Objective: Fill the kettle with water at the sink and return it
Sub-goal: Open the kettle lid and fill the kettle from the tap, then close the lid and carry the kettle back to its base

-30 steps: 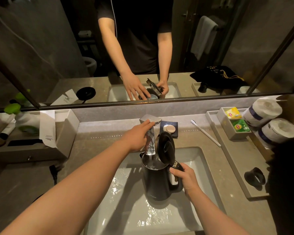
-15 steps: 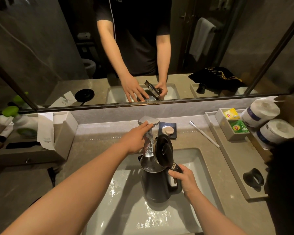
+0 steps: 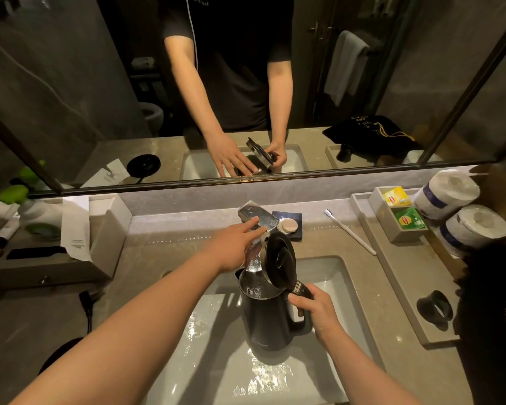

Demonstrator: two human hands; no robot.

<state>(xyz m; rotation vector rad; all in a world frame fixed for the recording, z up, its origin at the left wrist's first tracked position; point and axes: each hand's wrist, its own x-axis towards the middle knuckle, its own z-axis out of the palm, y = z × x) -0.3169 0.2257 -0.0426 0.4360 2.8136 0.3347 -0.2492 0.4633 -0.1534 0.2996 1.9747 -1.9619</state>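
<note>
A dark grey kettle (image 3: 268, 323) stands upright in the white sink (image 3: 342, 290), its round lid (image 3: 279, 260) flipped up. My right hand (image 3: 316, 309) is closed around its handle. Water (image 3: 253, 254) streams from the chrome tap (image 3: 259, 219) into the kettle's open mouth, and water shows inside near the rim. My left hand (image 3: 232, 245) reaches forward with its fingertips resting on the flat tap lever, fingers extended. The kettle's black base (image 3: 60, 353) sits at the lower left on the counter, mostly hidden by my left arm.
A soap dish (image 3: 288, 226) sits behind the tap and a white toothbrush (image 3: 349, 230) lies to its right. A grey tray (image 3: 400, 285) holds a tea-bag box (image 3: 398, 214), a black ring (image 3: 434, 309) and two paper rolls (image 3: 462, 211). A box of toiletries (image 3: 47, 244) stands left. The mirror (image 3: 246, 83) spans the back.
My left hand's fingers have slid further up onto the tap lever. The kettle stays under the stream in my right hand.
</note>
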